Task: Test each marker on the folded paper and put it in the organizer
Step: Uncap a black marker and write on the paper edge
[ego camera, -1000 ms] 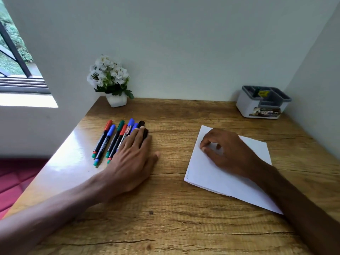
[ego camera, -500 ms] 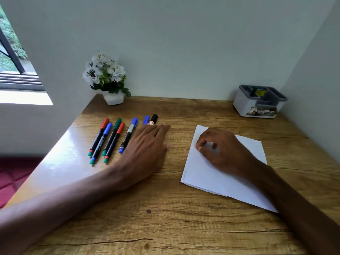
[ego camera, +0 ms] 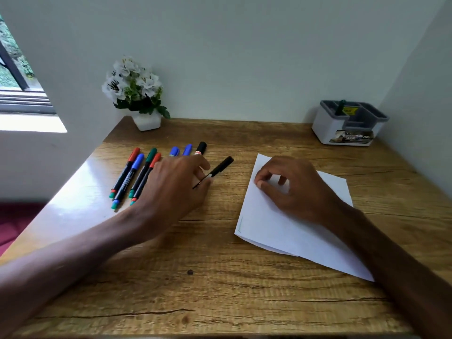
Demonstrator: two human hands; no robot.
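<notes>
Risk: loose pinch on the black marker at pick-up.

The tabletop (ego camera: 220, 277) carries the folded paper (ego camera: 281, 228) toward its right edge, pinned under the right hand (ego camera: 291, 189), whose curled fingers (ego camera: 260, 183) press down and hold nothing. The organizer (ego camera: 347, 126) stands in the far right corner, well apart from both hands. The left hand (ego camera: 176, 189), nearer the left edge, has its fingers (ego camera: 204, 165) partly closed on the lower end of the black marker (ego camera: 217, 170), which tilts up toward the paper. The grip sits far from the marker's middle, so it may pivot or drop. The remaining markers (ego camera: 137, 177) lie just beside the hand; the wrist could scatter them toward the left edge.
</notes>
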